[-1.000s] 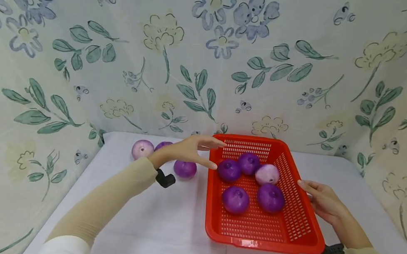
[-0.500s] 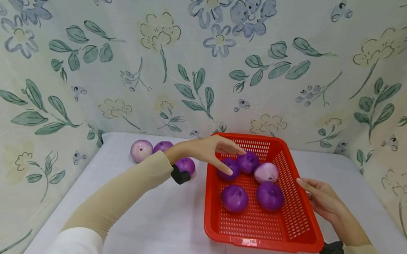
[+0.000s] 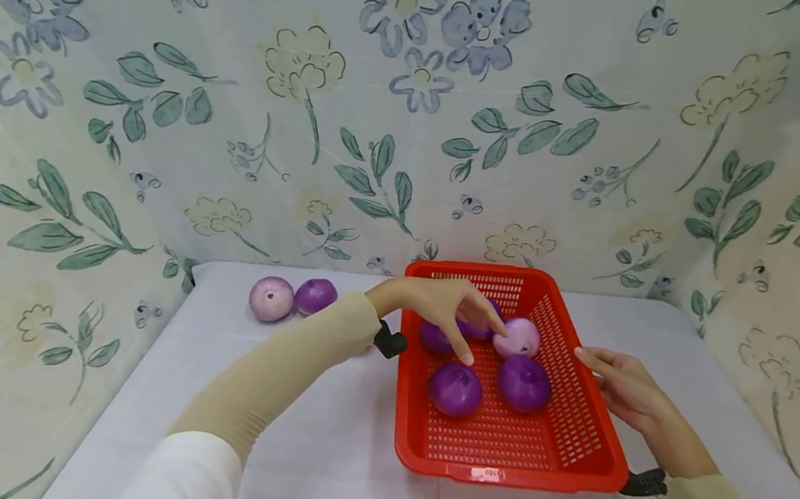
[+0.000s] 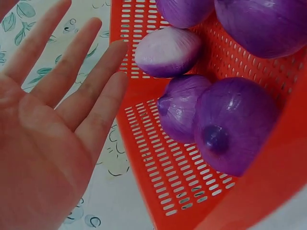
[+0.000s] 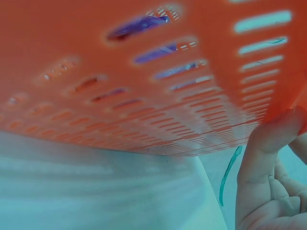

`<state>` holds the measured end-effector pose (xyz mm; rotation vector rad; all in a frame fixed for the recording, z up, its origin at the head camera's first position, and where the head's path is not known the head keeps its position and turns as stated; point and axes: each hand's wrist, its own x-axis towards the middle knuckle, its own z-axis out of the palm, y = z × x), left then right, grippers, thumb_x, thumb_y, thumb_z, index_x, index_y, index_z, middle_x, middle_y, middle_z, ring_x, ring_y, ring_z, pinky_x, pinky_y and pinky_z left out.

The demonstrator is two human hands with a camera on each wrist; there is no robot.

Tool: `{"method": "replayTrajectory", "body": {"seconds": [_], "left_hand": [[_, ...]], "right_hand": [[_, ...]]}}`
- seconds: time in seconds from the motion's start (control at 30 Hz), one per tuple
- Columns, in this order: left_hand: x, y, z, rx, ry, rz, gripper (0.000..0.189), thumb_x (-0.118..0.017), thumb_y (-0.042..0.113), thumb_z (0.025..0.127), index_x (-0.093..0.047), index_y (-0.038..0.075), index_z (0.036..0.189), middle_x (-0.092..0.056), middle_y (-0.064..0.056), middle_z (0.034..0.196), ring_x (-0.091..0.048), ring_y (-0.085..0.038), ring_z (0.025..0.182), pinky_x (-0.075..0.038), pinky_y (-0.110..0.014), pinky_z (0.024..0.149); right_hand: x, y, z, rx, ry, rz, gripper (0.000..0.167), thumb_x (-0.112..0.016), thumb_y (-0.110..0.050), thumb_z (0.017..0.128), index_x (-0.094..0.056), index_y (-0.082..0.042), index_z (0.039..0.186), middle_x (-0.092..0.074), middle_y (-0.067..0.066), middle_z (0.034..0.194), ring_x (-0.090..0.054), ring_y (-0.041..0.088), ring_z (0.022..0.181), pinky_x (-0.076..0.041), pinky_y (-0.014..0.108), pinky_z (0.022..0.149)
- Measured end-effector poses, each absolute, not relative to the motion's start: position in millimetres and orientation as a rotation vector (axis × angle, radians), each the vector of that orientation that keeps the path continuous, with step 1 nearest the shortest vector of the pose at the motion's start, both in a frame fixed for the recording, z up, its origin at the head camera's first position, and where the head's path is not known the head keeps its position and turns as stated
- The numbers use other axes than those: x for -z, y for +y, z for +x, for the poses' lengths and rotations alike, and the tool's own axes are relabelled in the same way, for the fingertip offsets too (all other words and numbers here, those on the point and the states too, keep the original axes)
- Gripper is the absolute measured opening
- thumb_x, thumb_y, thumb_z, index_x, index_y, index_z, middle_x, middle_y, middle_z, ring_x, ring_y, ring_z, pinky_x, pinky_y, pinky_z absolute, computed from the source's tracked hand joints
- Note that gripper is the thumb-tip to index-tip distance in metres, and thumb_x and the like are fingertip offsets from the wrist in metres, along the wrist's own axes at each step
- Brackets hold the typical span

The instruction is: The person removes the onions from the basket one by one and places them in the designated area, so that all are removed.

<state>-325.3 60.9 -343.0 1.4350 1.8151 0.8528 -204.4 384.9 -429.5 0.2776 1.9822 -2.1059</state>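
Note:
My left hand [image 3: 448, 308] hovers over the left part of a red plastic basket [image 3: 507, 476], palm down. Its fingers are spread and hold nothing; the left wrist view shows the bare palm [image 4: 43, 129] beside the onions. Several onions lie in the basket, among them a purple onion [image 3: 456, 389] at the front, another purple onion [image 3: 524, 384] to its right and a paler onion [image 3: 517, 339] behind. The hand partly covers the two at the back left. My right hand [image 3: 625, 386] grips the basket's right rim, thumb on top; in the right wrist view its fingers [image 5: 283, 191] curl below.
On the white table [image 3: 315, 470], a pale onion [image 3: 272, 298] and a purple onion [image 3: 316, 296] lie left of the basket. A third one is almost wholly hidden behind the left sleeve [image 3: 291, 361]. A flowered curtain [image 3: 385, 116] rises behind the table.
My left hand has moved right, from beside the basket's left rim to over the onions inside. The right hand keeps its grip on the rim. The view has shifted slightly.

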Motion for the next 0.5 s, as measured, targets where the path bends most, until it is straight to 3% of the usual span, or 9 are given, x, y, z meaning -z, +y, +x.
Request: {"method": "replayTrajectory", "body": {"seconds": [0.17, 0.4, 0.5], "left_hand": [[350, 72, -332, -0.776, 1.765, 1.345, 0.055, -0.082, 0.004, 0.081, -0.063, 0.002, 0.133, -0.064, -0.006, 0.133, -0.059, -0.016, 0.121, -0.045, -0.032, 0.104], [363, 83, -339, -0.739, 1.657, 1.246, 0.057, -0.079, -0.001, 0.082, -0.059, -0.003, 0.135, -0.058, -0.016, 0.138, -0.051, -0.033, 0.131, -0.044, -0.038, 0.106], [368, 87, -340, -0.695, 1.666, 1.211, 0.055, -0.079, -0.001, 0.082, -0.061, 0.0, 0.134, -0.059, -0.013, 0.138, -0.052, -0.032, 0.131, -0.045, -0.038, 0.105]], "right_hand": [[429, 382, -205, 2.1, 1.999, 0.286, 0.013, -0.06, -0.03, 0.101, -0.066, -0.019, 0.105, -0.071, -0.002, 0.098, -0.069, 0.017, 0.087, -0.059, 0.036, 0.078], [428, 382, -205, 2.093, 2.019, 0.286, 0.013, -0.061, -0.03, 0.101, -0.066, -0.019, 0.106, -0.07, -0.003, 0.098, -0.07, 0.017, 0.087, -0.059, 0.036, 0.079], [428, 383, -203, 2.096, 2.018, 0.278, 0.012, -0.061, -0.029, 0.101, -0.067, -0.02, 0.104, -0.071, -0.003, 0.098, -0.07, 0.017, 0.087, -0.059, 0.037, 0.079]]}}
